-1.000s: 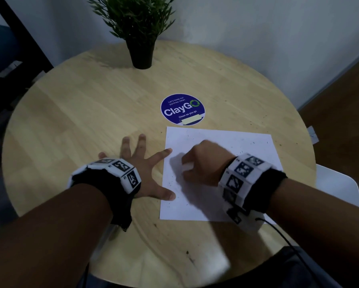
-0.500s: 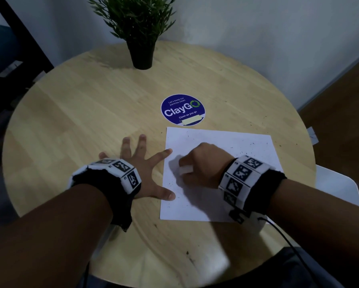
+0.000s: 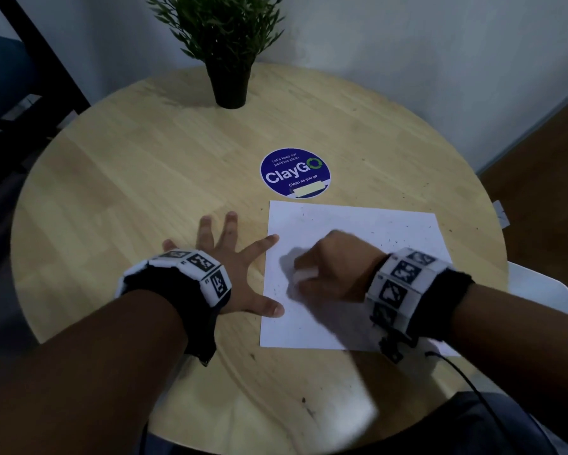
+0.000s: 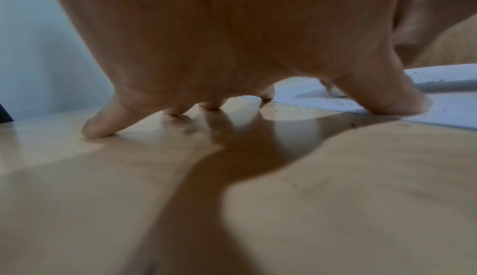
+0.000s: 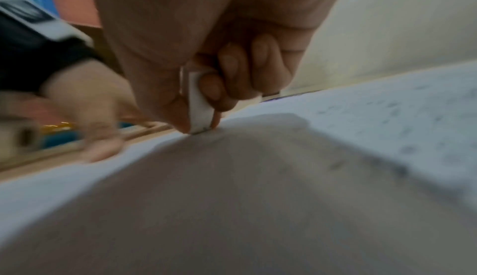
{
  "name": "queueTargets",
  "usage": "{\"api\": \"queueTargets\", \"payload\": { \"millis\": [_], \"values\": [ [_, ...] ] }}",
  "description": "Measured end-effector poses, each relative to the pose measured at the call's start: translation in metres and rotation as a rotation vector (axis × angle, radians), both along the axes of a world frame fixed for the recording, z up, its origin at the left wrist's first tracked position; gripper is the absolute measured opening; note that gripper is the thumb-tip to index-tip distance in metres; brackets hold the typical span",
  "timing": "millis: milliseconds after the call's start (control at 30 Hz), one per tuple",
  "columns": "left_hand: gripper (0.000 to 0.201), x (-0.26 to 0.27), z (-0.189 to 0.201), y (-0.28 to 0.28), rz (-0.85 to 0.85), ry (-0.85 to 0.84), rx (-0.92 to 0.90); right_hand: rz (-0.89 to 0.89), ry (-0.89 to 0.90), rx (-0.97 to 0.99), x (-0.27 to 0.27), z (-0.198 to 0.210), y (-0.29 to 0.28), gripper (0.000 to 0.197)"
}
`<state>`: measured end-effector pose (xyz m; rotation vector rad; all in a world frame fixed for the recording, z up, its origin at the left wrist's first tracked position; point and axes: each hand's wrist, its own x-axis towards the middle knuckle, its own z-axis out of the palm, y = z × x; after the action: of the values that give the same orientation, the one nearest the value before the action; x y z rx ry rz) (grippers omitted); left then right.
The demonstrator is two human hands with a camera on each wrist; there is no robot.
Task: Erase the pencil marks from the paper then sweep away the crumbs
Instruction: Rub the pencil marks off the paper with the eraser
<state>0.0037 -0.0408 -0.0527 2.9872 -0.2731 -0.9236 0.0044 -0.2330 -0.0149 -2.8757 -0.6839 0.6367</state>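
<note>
Since a moment ago the right hand has slid its white eraser a little toward the paper's left edge, so rubbing is, I judge, still under way; dark crumbs scatter toward the right edge, unswept. On the surface a blue sticker reads "ClayGo", "Clean as you go". Left wrist view: the left hand lies spread, holding nothing, thumb tip on the paper's edge. Right wrist view: fingers and thumb pinch the eraser, its end on the sheet

White paper, white eraser, blue sticker, tan table.
</note>
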Motion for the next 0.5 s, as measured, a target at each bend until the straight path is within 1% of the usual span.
{"api": "queueTargets", "payload": {
  "millis": [67, 133, 167, 233, 267, 400, 467, 500],
  "values": [
    [0.111, 0.000, 0.000, 0.000, 0.001, -0.002, -0.002, -0.114, -0.092, -0.007, 0.025, 0.003, -0.009, 0.026],
    [0.111, 0.001, -0.001, 0.001, 0.003, 0.000, -0.005, -0.140, -0.111, 0.016, 0.030, 0.000, -0.010, 0.016],
    [0.111, 0.001, -0.001, 0.001, 0.003, -0.001, -0.007, -0.100, -0.090, 0.005, 0.023, 0.000, -0.004, 0.015],
    [0.111, 0.001, -0.002, 0.001, 0.001, -0.009, -0.006, 0.043, -0.024, -0.026, 0.003, 0.000, 0.005, 0.020],
    [0.111, 0.000, -0.002, 0.000, 0.001, -0.007, -0.003, 0.063, -0.003, -0.028, 0.001, 0.000, 0.004, 0.020],
    [0.111, 0.000, 0.000, -0.001, 0.003, 0.004, 0.005, -0.143, -0.116, -0.029, 0.032, 0.006, -0.010, 0.011],
    [0.111, 0.000, 0.001, 0.000, 0.004, 0.004, 0.004, -0.104, -0.104, -0.015, 0.023, 0.004, -0.006, 0.012],
    [0.111, 0.000, 0.001, 0.000, 0.004, 0.002, 0.001, -0.037, -0.081, -0.014, 0.011, 0.003, -0.001, 0.018]
  ]
}}
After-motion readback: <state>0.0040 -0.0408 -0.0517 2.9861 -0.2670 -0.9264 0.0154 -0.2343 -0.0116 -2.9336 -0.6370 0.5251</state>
